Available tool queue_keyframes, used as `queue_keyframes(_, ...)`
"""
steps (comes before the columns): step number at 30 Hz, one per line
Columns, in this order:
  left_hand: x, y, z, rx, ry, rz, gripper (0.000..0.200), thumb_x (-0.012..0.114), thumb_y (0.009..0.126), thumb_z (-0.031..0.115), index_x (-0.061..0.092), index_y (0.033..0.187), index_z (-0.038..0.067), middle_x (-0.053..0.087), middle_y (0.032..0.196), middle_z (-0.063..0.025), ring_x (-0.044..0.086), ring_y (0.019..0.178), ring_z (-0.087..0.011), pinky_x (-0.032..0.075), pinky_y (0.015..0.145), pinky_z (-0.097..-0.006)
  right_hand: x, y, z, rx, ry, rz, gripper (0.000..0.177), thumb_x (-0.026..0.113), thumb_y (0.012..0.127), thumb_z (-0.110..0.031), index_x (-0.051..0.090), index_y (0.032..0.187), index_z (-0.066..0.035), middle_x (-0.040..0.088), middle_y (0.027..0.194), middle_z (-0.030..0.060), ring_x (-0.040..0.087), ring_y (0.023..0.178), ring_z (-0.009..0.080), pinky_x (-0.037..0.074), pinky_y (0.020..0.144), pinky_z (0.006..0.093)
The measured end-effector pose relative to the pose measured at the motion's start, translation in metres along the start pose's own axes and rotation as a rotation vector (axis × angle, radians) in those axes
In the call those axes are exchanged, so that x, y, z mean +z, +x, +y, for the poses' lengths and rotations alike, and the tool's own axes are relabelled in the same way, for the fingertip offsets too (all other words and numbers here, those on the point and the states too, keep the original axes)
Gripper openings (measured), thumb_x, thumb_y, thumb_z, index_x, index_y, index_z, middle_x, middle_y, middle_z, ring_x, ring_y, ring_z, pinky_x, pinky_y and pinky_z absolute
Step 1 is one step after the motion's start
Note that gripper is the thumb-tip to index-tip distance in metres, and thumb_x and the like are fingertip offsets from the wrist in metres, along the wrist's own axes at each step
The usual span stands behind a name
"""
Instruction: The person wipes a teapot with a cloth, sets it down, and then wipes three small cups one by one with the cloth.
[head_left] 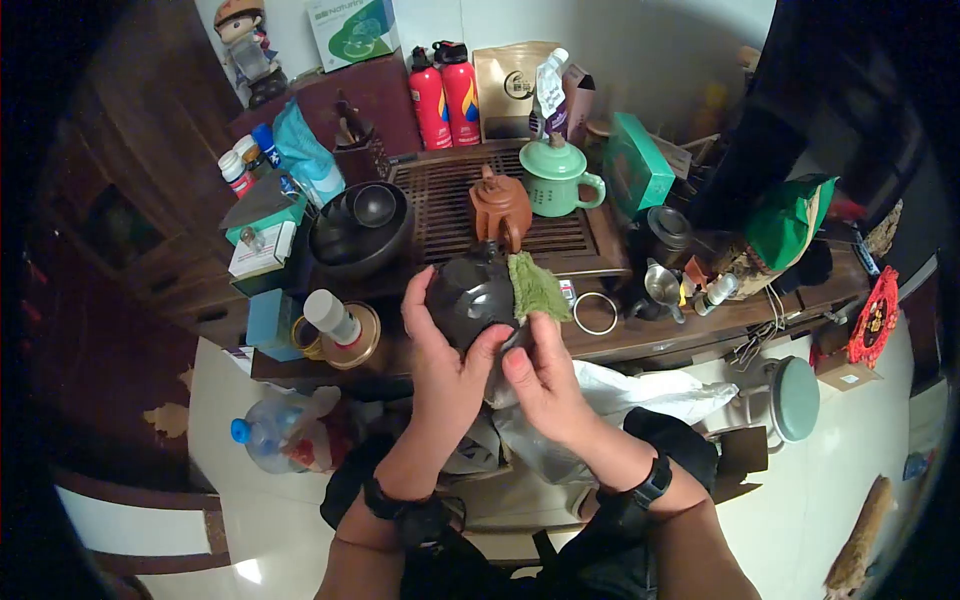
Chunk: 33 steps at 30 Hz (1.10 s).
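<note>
A dark round teapot [466,298] is held up in front of the table's near edge. My left hand [440,350] grips its left side and near side, with the thumb across the front. Between the fingers of my right hand [545,372] is a green cloth [538,290], which lies against the teapot's right side. Just beyond the teapot, a reddish-brown clay teapot [500,208] stands on the slatted tea tray [435,215], beside a light green lidded mug [555,180].
Left of the tray sits a large black bowl [345,250] with a smaller one inside. A white-capped jar [332,317] and a pale ring [596,313] lie near the front edge. Two red bottles [445,100] stand behind. A metal cup [662,284] is at the right.
</note>
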<state>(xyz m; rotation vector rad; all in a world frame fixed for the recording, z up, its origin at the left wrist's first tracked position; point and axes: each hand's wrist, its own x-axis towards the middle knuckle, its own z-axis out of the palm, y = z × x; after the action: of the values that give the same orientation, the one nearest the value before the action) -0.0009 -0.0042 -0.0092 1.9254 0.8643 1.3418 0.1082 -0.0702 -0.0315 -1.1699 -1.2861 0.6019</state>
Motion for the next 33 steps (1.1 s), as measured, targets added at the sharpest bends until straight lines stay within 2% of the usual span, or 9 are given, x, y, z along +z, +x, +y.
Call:
queue_keyframes(5,-0.003,0.002,0.006,-0.194,-0.409,-0.145,0.066,0.061,0.080,0.006,0.016,0.128,0.003,0.037,0.119,-0.0142,0.050,0.099,-0.0180,0.045,0.081,-0.0275,-0.012,0.016,0.007,-0.022,0.069,0.086,0.050,0.067,0.077,-0.021,0.045,0.118,0.000,0.050,0.110,0.0148,0.047,0.104,0.0252,0.035,0.090,0.0333)
queue_keyframes(9,-0.016,0.011,-0.002,-0.204,-0.608,-0.230,0.077,0.070,0.072,0.007,0.017,0.128,0.003,0.045,0.112,-0.0125,0.051,0.101,-0.0178,0.044,0.084,-0.0294,-0.013,0.023,0.002,-0.106,0.226,0.108,0.061,0.074,0.069,-0.013,0.046,0.121,-0.001,0.047,0.121,0.0108,0.044,0.112,0.0218,0.032,0.095,0.0312)
queue_keyframes(12,-0.018,0.013,0.006,-0.192,-0.603,-0.239,0.080,0.074,0.070,0.011,0.018,0.128,0.002,0.045,0.115,-0.0123,0.051,0.103,-0.0188,0.044,0.086,-0.0305,-0.015,0.027,-0.004,-0.146,0.236,0.133,0.052,0.074,0.069,-0.011,0.051,0.115,-0.001,0.052,0.114,0.0091,0.047,0.107,0.0197,0.035,0.092,0.0306)
queue_keyframes(15,-0.014,0.013,-0.001,-0.223,-0.549,-0.235,0.082,0.075,0.069,0.012,0.019,0.128,0.002,0.044,0.117,-0.0127,0.050,0.105,-0.0194,0.043,0.087,-0.0305,-0.027,0.029,-0.004,-0.086,0.007,0.127,0.042,0.073,0.069,-0.009,0.056,0.107,0.000,0.056,0.106,0.0062,0.049,0.100,0.0165,0.038,0.087,0.0296)
queue_keyframes(18,-0.013,0.016,0.006,-0.213,-0.538,-0.130,0.085,0.077,0.066,0.013,0.020,0.127,0.002,0.042,0.118,-0.0121,0.049,0.105,-0.0191,0.042,0.089,-0.0304,-0.031,0.029,-0.017,0.174,0.311,0.188,0.033,0.072,0.071,-0.007,0.058,0.101,0.000,0.058,0.098,0.0049,0.051,0.094,0.0158,0.040,0.083,0.0288)
queue_keyframes(24,-0.010,0.008,-0.004,-0.017,-0.328,-0.250,0.090,0.080,0.063,0.019,0.019,0.127,0.002,0.040,0.118,-0.0112,0.042,0.109,-0.0186,0.037,0.092,-0.0313,-0.024,0.025,-0.032,-0.226,-0.181,-0.002,0.030,0.053,0.086,-0.018,0.053,0.108,0.002,0.046,0.120,0.0201,0.041,0.116,0.0341,0.029,0.097,0.0383)
queue_keyframes(25,-0.006,0.003,0.003,-0.152,-0.570,-0.248,0.090,0.077,0.066,0.030,0.018,0.128,0.002,0.039,0.118,-0.0113,0.040,0.109,-0.0191,0.036,0.092,-0.0318,-0.024,0.025,-0.029,-0.208,-0.209,-0.004,0.029,0.053,0.086,-0.017,0.054,0.109,0.001,0.046,0.120,0.0206,0.041,0.115,0.0355,0.029,0.097,0.0386)
queue_keyframes(28,-0.009,0.004,0.007,-0.088,-0.432,-0.246,0.084,0.062,0.075,0.050,0.017,0.130,0.003,0.036,0.121,-0.0117,0.040,0.109,-0.0181,0.036,0.092,-0.0317,-0.021,0.028,-0.025,-0.294,-0.276,0.048,0.028,0.053,0.085,-0.016,0.054,0.108,0.000,0.046,0.120,0.0208,0.040,0.116,0.0373,0.030,0.097,0.0396)
queue_keyframes(33,-0.009,0.003,0.012,-0.409,-0.760,-0.280,0.087,0.027,0.077,0.069,0.018,0.133,0.004,0.036,0.128,-0.0098,0.041,0.115,-0.0205,0.036,0.095,-0.0348,-0.019,0.029,-0.019,-0.523,-0.410,0.030,0.024,0.058,0.080,-0.014,0.058,0.099,-0.001,0.046,0.123,0.0180,0.039,0.120,0.0355,0.029,0.098,0.0465)
